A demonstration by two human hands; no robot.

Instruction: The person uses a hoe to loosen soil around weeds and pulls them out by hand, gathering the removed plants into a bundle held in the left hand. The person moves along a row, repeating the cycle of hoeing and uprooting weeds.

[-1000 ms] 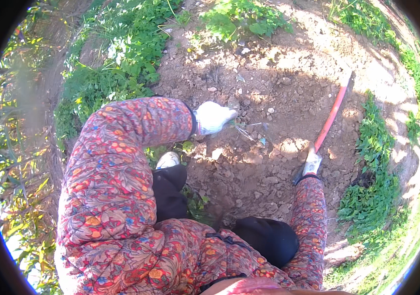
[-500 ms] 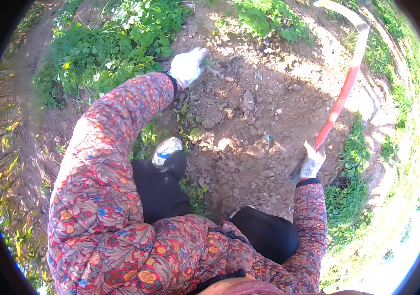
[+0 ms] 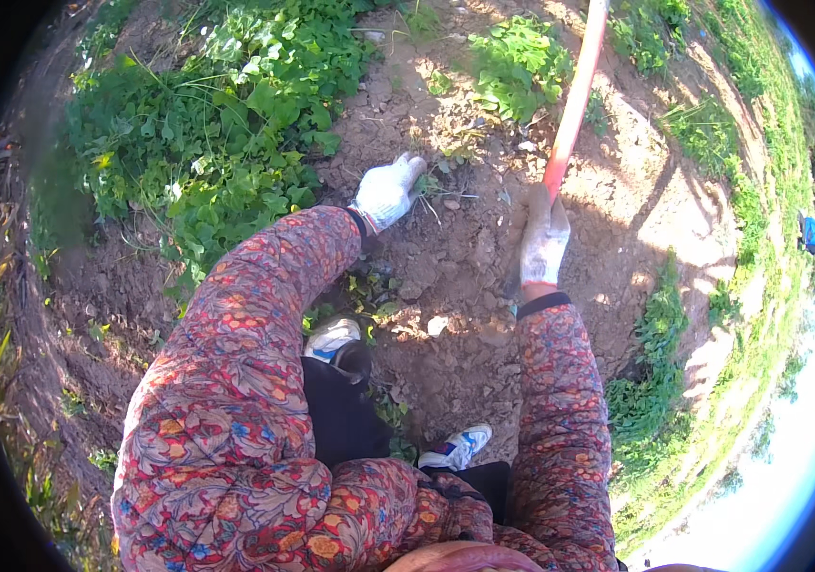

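My left hand (image 3: 389,194), in a white glove, is closed with its fingers together around a small weed (image 3: 429,185), whose green bits and thin stems stick out past the fingertips just above the soil. My right hand (image 3: 545,242), in a soiled white glove, grips the lower end of a sickle's red handle (image 3: 574,110). The handle points away from me and runs out at the top edge, so the blade is out of view. Both arms are stretched forward in flowered sleeves.
Leafy green vines (image 3: 236,124) grow at the left, and another leafy clump (image 3: 522,69) lies ahead. A strip of low plants (image 3: 651,367) runs along the right. Between them is cloddy brown soil (image 3: 465,276). My shoes (image 3: 460,448) stand on the dirt.
My right hand has swung the sickle forward and to the left, taking its blade out of view. The left hand has shifted slightly right and nearer with the weed.
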